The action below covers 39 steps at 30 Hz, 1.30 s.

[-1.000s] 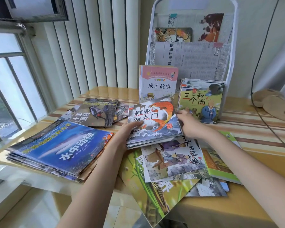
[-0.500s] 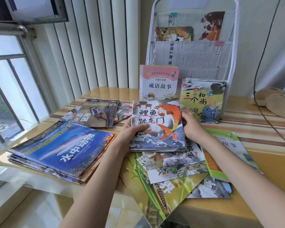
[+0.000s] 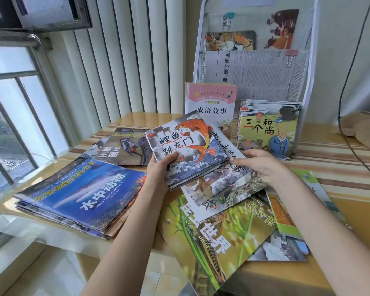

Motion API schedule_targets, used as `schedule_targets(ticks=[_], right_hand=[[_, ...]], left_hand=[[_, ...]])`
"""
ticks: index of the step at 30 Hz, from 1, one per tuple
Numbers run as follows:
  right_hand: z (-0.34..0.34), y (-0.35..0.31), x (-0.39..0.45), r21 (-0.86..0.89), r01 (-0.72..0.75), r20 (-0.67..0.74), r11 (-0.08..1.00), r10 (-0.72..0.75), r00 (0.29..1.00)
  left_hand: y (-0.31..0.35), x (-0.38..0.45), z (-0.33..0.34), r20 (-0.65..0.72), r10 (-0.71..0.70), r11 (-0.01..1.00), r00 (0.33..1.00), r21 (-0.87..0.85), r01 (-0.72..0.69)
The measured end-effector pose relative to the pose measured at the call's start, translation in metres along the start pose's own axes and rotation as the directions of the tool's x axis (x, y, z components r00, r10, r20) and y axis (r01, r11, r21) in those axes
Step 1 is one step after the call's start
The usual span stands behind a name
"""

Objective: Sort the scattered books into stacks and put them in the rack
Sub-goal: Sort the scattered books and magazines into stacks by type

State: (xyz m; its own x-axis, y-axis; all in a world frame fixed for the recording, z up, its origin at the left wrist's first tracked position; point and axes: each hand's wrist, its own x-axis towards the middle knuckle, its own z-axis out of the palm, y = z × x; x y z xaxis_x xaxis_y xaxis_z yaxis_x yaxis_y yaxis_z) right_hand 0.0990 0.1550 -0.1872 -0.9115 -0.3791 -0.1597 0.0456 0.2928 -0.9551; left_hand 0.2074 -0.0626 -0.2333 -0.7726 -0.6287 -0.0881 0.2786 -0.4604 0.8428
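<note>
Book stack [image 3: 79,195] left, scattered books [image 3: 222,227] right, rack [image 3: 305,86] behind.

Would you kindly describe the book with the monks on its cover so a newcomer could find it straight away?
Start at the white mesh rack standing at the back of the table. Two books lean upright at its foot; take the right-hand one, the monk book. Unlike the pink-topped book beside it, its cover is yellow-green with cartoon monks, one in a blue robe.

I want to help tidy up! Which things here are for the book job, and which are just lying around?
For the job:
carp book stack, held by left hand
right hand
blue book pile
insect book
white rack

Just lying about:
brown plush thing
black cable
</note>
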Motion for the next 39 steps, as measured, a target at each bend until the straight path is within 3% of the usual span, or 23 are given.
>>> schedule_targets(ticks=[5,9,14,19,22,24,27,29,33,35,37,39], right_hand=[[-0.017,-0.009,-0.018,-0.024,-0.237,0.327,0.971,0.232,0.916],[-0.019,-0.003,-0.016,0.192,-0.289,0.346,0.938,0.211,0.914],[-0.006,0.003,-0.004,0.506,-0.167,0.105,0.846,0.132,0.986],[0.027,0.017,-0.004,0.238,0.126,-0.057,0.963,-0.115,0.992],[0.030,0.017,-0.004,0.304,0.243,-0.163,0.921,-0.201,0.966],[0.023,0.017,0.002,0.328,0.304,-0.345,0.895,-0.186,0.920],[0.004,0.023,0.011,0.484,0.365,-0.568,0.796,-0.032,0.823],[-0.005,0.025,0.012,0.563,0.430,-0.645,0.706,0.051,0.762],[-0.014,0.021,0.006,0.491,0.528,-0.770,0.693,0.061,0.635],[-0.016,0.022,0.008,0.515,0.511,-0.710,0.689,0.008,0.704],[-0.009,0.024,0.011,0.543,0.368,-0.506,0.755,-0.056,0.861],[0.003,0.026,0.008,0.347,0.251,-0.305,0.904,-0.145,0.941]], left_hand=[[0.000,0.008,-0.004,0.004,-0.072,0.981,0.997,-0.181,0.072],[0.002,0.008,-0.003,0.019,-0.069,0.980,0.997,-0.187,0.071],[0.002,0.002,-0.001,0.001,-0.067,0.987,0.998,-0.149,0.067],[-0.001,0.002,0.002,0.047,-0.067,0.992,0.997,-0.101,0.071],[-0.001,-0.002,0.004,0.042,-0.077,0.995,0.996,-0.054,0.079],[-0.001,-0.005,0.007,0.043,-0.107,0.992,0.993,-0.056,0.109],[0.000,-0.006,0.008,0.030,-0.129,0.990,0.991,-0.057,0.131],[0.001,-0.007,0.008,0.022,-0.165,0.986,0.986,-0.033,0.166],[0.001,-0.012,0.012,-0.035,-0.169,0.976,0.985,0.134,0.173],[0.001,-0.011,0.012,-0.021,-0.189,0.963,0.982,0.194,0.189],[0.001,-0.015,0.014,0.007,-0.204,0.942,0.979,0.272,0.194],[0.001,-0.017,0.013,0.033,-0.193,0.910,0.981,0.379,0.167]])
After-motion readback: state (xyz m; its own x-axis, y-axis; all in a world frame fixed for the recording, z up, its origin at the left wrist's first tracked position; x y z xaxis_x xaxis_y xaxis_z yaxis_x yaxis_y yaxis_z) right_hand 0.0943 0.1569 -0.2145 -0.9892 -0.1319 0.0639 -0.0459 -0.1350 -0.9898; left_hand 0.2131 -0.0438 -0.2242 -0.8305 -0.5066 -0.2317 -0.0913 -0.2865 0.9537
